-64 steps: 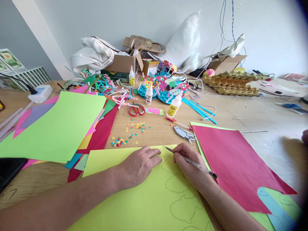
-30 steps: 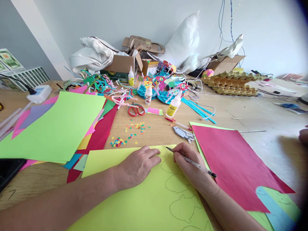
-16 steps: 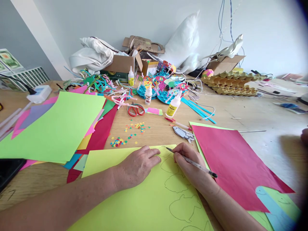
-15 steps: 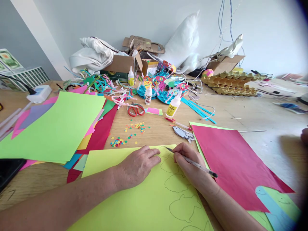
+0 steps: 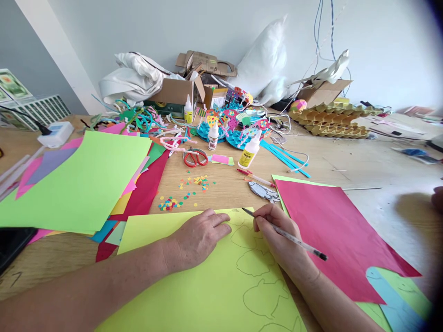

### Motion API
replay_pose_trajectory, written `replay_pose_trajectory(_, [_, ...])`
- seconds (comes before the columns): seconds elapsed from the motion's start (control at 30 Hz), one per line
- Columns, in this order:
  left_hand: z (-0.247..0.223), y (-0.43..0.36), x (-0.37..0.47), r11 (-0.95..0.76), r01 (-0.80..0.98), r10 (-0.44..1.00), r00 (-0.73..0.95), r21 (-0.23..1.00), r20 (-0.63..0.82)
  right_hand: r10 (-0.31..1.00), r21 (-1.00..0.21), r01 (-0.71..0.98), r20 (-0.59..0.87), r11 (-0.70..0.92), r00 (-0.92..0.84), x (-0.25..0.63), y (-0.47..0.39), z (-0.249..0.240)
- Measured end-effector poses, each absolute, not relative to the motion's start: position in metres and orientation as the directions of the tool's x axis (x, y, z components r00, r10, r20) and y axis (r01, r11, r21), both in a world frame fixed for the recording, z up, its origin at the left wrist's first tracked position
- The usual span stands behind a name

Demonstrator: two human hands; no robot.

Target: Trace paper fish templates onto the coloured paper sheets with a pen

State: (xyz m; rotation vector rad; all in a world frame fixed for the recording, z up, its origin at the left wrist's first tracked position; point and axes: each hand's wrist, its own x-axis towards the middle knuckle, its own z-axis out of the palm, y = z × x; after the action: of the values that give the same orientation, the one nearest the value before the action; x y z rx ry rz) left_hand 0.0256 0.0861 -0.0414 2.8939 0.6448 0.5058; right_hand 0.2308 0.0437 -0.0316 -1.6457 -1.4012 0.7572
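A yellow-green sheet (image 5: 166, 295) lies in front of me with several fish outlines drawn down its right side. My left hand (image 5: 200, 237) rests on the sheet, fingers slightly apart, holding nothing. Gripped in my right hand (image 5: 277, 230) is a pen (image 5: 294, 239), its tip near the sheet's top edge, close to the upper right corner. Just beyond that corner a grey and white paper fish (image 5: 262, 191) lies on the table.
Red paper (image 5: 339, 235) lies at the right, coloured sheets (image 5: 76, 180) at the left. Behind are red scissors (image 5: 195, 157), confetti (image 5: 169, 203), a glue bottle (image 5: 249, 151) and blue strips (image 5: 282, 157). Part of another person's hand (image 5: 438, 198) shows at the right edge.
My right hand has shifted slightly right with the pen, and the pen tip has moved right along the sheet's top edge. My left hand has stayed in place.
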Motion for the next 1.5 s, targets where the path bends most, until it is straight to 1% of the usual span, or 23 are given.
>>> replay_pose_trajectory(0.17, [-0.041, 0.086, 0.026, -0.902, 0.390, 0.430, 0.852, 0.186, 0.298, 0.984, -0.898, 0.435, 0.014, -0.065, 0.176, 0.232, 0.044, -0.028])
replay_pose_trajectory(0.33, [-0.035, 0.085, 0.027, -0.894, 0.400, 0.443, 0.858, 0.203, 0.259, 0.981, -0.962, 0.257, -0.038, -0.087, 0.189, 0.229, 0.043, -0.016])
replay_pose_trajectory(0.37, [-0.034, 0.085, 0.027, -0.895, 0.396, 0.440, 0.859, 0.205, 0.262, 0.983, -0.965, 0.243, -0.054, -0.096, 0.174, 0.229, 0.041, -0.011])
replay_pose_trajectory(0.53, [-0.038, 0.085, 0.027, -0.905, 0.390, 0.425, 0.852, 0.170, 0.306, 0.981, -0.935, 0.308, -0.143, -0.177, 0.128, 0.230, 0.032, 0.011])
replay_pose_trajectory(0.63, [-0.040, 0.085, 0.026, -0.908, 0.390, 0.418, 0.858, 0.151, 0.298, 0.977, -0.942, 0.276, -0.159, -0.193, 0.141, 0.228, 0.029, 0.005])
replay_pose_trajectory(0.7, [-0.040, 0.084, 0.025, -0.909, 0.391, 0.416, 0.861, 0.144, 0.293, 0.977, -0.943, 0.276, -0.146, -0.184, 0.154, 0.226, 0.028, -0.006])
replay_pose_trajectory(0.87, [-0.039, 0.084, 0.025, -0.908, 0.394, 0.419, 0.858, 0.143, 0.298, 0.984, -0.908, 0.390, -0.105, -0.155, 0.146, 0.229, 0.027, -0.028])
replay_pose_trajectory(1.07, [-0.040, 0.084, 0.025, -0.908, 0.393, 0.420, 0.860, 0.148, 0.290, 0.992, -0.853, 0.508, -0.070, -0.114, 0.105, 0.231, 0.027, -0.030])
replay_pose_trajectory(1.33, [-0.038, 0.084, 0.025, -0.908, 0.387, 0.418, 0.862, 0.158, 0.288, 0.997, -0.824, 0.561, -0.059, -0.073, 0.043, 0.231, 0.027, -0.030])
replay_pose_trajectory(1.5, [-0.037, 0.084, 0.025, -0.907, 0.390, 0.420, 0.858, 0.156, 0.295, 0.997, -0.807, 0.586, -0.064, -0.071, 0.032, 0.231, 0.027, -0.029])
